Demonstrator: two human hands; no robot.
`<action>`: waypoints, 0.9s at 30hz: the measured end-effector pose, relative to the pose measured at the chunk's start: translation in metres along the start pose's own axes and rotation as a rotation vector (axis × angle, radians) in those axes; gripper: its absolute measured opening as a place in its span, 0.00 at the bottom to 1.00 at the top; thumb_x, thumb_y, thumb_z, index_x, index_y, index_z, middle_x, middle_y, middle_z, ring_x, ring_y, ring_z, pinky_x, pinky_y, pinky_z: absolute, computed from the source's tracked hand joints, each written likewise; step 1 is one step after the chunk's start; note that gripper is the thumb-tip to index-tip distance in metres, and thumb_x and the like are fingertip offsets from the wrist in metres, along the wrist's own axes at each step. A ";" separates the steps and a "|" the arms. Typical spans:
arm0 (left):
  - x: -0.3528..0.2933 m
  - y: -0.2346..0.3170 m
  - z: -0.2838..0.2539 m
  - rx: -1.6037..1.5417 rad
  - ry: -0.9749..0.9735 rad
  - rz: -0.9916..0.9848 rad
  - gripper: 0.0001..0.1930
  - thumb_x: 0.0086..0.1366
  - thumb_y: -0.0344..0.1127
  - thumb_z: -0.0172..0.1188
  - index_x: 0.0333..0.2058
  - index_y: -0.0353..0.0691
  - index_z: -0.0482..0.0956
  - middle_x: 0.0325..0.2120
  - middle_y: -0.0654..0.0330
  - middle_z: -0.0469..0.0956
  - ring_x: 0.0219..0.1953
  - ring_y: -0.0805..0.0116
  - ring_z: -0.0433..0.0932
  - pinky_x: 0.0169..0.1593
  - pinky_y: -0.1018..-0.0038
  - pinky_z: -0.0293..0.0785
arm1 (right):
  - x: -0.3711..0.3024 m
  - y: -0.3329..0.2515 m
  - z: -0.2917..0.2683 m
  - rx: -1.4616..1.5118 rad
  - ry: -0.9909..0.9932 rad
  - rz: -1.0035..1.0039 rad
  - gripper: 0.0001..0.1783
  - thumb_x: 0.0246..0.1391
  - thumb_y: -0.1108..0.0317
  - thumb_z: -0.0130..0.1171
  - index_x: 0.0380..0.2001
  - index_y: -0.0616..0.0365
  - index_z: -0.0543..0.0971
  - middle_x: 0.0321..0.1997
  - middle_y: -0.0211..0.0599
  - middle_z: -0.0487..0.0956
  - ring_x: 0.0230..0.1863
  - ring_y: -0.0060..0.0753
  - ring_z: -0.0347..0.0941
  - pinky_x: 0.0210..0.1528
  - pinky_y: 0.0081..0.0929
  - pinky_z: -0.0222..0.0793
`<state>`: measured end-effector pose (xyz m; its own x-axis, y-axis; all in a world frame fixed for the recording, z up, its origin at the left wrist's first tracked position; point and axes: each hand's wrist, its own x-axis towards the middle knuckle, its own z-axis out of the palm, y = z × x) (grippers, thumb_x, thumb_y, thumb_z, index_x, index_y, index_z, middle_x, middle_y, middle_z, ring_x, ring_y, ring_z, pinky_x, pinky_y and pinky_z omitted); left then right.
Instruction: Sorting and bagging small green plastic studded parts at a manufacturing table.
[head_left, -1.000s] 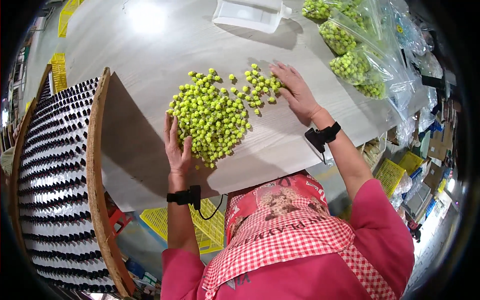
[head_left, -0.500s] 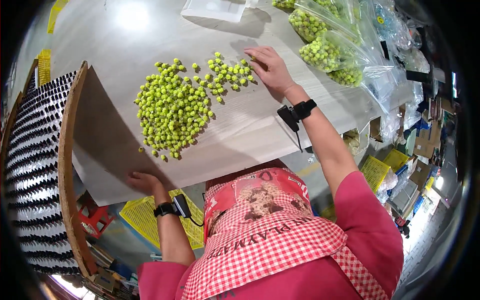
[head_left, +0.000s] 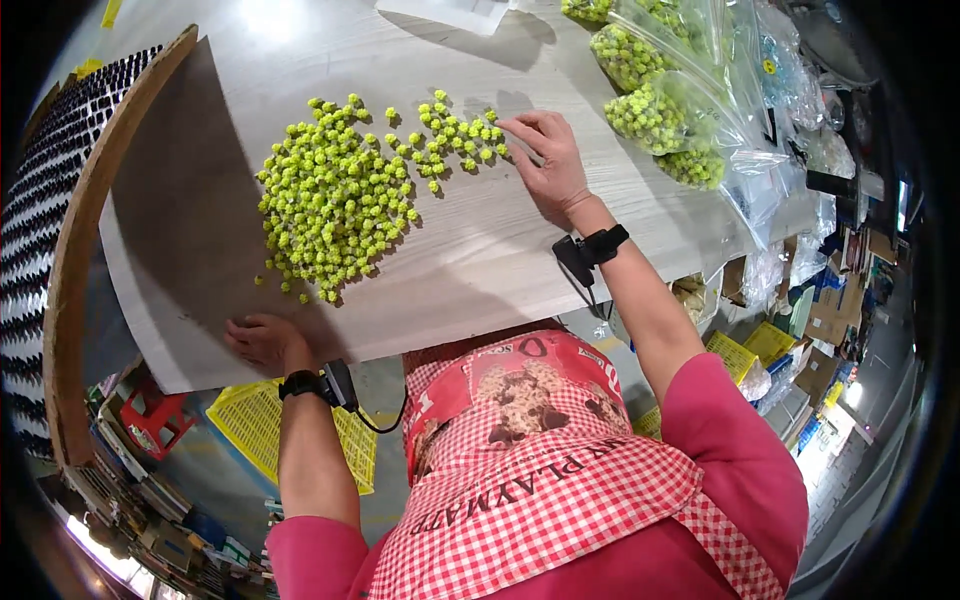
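A heap of small yellow-green, knobbly, flower-like pieces [head_left: 330, 200] lies on the pale wood-grain table [head_left: 460, 260]. A looser scatter of the same pieces [head_left: 460, 140] spreads to its right. At the right end of that scatter is my right hand [head_left: 550, 165], its thumb and forefinger stretched apart beside the outermost pieces. No piece shows in its grasp. My left hand [head_left: 265, 340] rests near the table's front edge, below the heap, with its fingers loosely spread and nothing visible in them.
Clear plastic bags of similar green pieces [head_left: 650, 110] lie at the far right. On the left stands a wood-edged rack [head_left: 75, 260] with rows of dark tips. Below the table are a yellow crate [head_left: 245, 425] and a red stool [head_left: 155, 420]. A white sheet [head_left: 450, 12] lies at the far edge.
My view has shifted, so the rack appears farther left. My right hand has come slightly nearer and lower beside the scatter; my left hand stays by the front edge.
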<state>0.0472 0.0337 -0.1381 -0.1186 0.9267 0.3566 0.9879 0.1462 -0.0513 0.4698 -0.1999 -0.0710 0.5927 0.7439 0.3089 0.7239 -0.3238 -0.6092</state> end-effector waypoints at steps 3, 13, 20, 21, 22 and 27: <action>0.001 -0.005 0.010 -0.009 0.069 0.022 0.20 0.68 0.42 0.51 0.57 0.47 0.71 0.59 0.54 0.69 0.60 0.54 0.69 0.60 0.53 0.64 | 0.008 -0.002 0.008 -0.046 -0.086 -0.077 0.12 0.53 0.67 0.62 0.43 0.49 0.84 0.44 0.32 0.77 0.46 0.38 0.72 0.51 0.36 0.68; 0.001 0.017 -0.015 -0.102 -0.069 -0.056 0.20 0.69 0.41 0.47 0.57 0.46 0.71 0.60 0.51 0.67 0.61 0.52 0.67 0.62 0.54 0.62 | -0.010 0.046 -0.016 -0.134 0.056 -0.027 0.09 0.52 0.67 0.64 0.39 0.49 0.82 0.41 0.33 0.77 0.46 0.39 0.72 0.49 0.35 0.68; 0.002 0.007 -0.011 -0.094 -0.057 -0.029 0.21 0.70 0.43 0.43 0.57 0.45 0.70 0.59 0.52 0.70 0.63 0.54 0.65 0.63 0.57 0.61 | 0.025 0.001 -0.006 -0.189 0.028 -0.235 0.14 0.52 0.69 0.64 0.43 0.48 0.82 0.52 0.30 0.78 0.55 0.39 0.72 0.56 0.37 0.68; 0.004 0.003 -0.005 -0.094 -0.057 -0.023 0.21 0.70 0.43 0.43 0.57 0.45 0.70 0.59 0.52 0.70 0.63 0.54 0.65 0.63 0.57 0.61 | 0.030 -0.003 0.000 -0.126 -0.052 -0.300 0.16 0.52 0.70 0.63 0.46 0.50 0.81 0.54 0.30 0.77 0.57 0.40 0.72 0.54 0.35 0.70; 0.006 -0.002 0.001 -0.090 -0.045 -0.047 0.21 0.70 0.44 0.43 0.58 0.45 0.70 0.59 0.52 0.69 0.63 0.54 0.65 0.63 0.57 0.62 | 0.033 -0.002 0.008 -0.124 -0.050 -0.295 0.16 0.52 0.70 0.63 0.46 0.50 0.81 0.54 0.30 0.77 0.57 0.40 0.72 0.54 0.35 0.70; 0.003 0.012 -0.010 -0.076 -0.101 -0.094 0.23 0.70 0.44 0.41 0.59 0.42 0.68 0.62 0.51 0.67 0.64 0.52 0.64 0.63 0.56 0.61 | 0.017 0.022 0.012 0.009 -0.182 -0.242 0.14 0.51 0.73 0.63 0.44 0.54 0.81 0.53 0.33 0.79 0.55 0.43 0.73 0.53 0.35 0.73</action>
<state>0.0598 0.0343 -0.1281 -0.2162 0.9409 0.2607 0.9763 0.2107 0.0495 0.4917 -0.1878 -0.0882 0.3298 0.8916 0.3103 0.8325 -0.1197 -0.5409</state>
